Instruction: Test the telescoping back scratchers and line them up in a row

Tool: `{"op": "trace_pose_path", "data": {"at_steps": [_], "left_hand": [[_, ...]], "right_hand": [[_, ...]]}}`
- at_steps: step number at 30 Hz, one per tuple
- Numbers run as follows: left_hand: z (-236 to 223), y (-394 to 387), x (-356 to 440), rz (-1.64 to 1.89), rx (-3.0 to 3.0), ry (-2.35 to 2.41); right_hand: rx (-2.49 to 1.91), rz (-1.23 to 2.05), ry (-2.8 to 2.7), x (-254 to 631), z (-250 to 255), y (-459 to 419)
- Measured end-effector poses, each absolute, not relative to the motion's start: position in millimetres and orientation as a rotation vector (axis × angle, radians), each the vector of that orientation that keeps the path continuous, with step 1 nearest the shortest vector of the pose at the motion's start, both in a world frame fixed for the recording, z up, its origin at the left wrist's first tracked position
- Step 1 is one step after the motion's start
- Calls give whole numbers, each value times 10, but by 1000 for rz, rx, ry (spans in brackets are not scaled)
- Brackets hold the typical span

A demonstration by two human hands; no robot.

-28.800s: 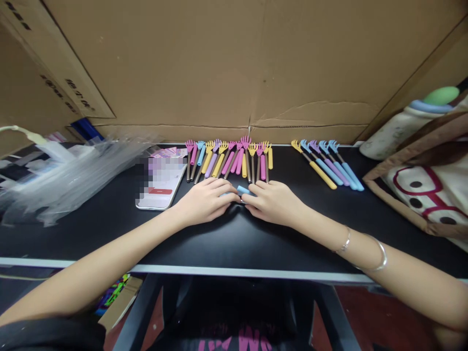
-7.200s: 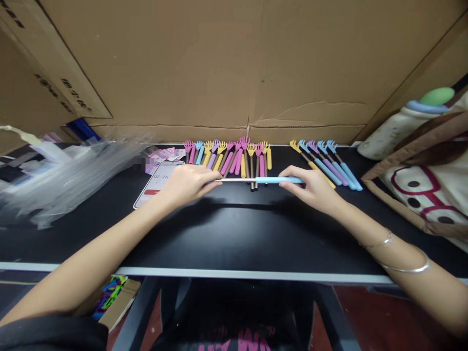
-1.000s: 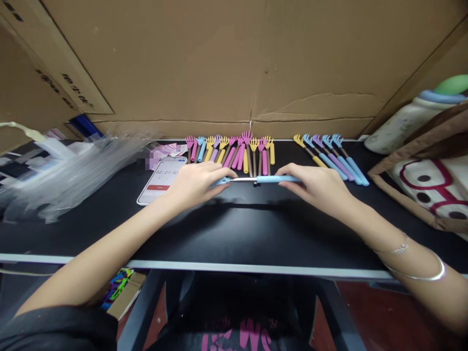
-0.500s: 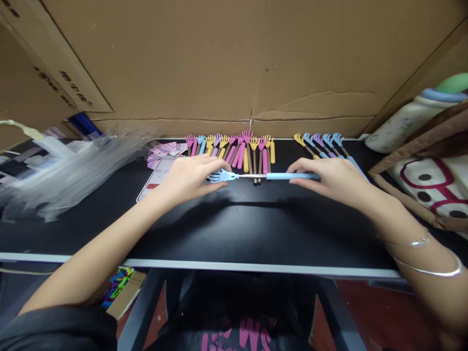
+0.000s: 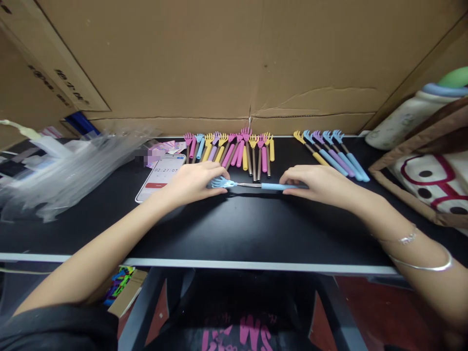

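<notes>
A light-blue back scratcher lies level between my hands, low over the black tabletop. My left hand has its thumb and fingers closed round the claw-shaped head. At the other end, my right hand pinches the blue handle sleeve; a short metal shaft shows between. Behind it is a row of pink, yellow, purple and blue claw heads with shafts and loose coloured sleeves. To the right, several back scratchers with sleeves on lie side by side at a slant.
A phone showing a timer lies by my left wrist. Clear plastic bags are heaped at the left. A bottle and a brown-edged bag stand at the right. Cardboard walls the back.
Both hands have moved down towards the tabletop with the back scratcher. The right hand has also shifted slightly left, uncovering the slanted handles behind it.
</notes>
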State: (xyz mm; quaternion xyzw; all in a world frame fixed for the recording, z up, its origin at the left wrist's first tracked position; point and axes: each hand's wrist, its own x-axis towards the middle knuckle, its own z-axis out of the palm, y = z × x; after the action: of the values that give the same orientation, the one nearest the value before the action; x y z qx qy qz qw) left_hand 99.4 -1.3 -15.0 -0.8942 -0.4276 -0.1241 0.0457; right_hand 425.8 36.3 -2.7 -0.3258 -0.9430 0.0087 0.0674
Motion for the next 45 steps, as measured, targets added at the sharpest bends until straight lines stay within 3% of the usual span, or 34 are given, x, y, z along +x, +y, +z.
{"op": "trace_pose_path", "data": {"at_steps": [45], "left_hand": [[-140, -2, 972, -109, -2820, -1415]], "right_hand": [[-1130, 148, -2909, 4250, -65, 393]]}}
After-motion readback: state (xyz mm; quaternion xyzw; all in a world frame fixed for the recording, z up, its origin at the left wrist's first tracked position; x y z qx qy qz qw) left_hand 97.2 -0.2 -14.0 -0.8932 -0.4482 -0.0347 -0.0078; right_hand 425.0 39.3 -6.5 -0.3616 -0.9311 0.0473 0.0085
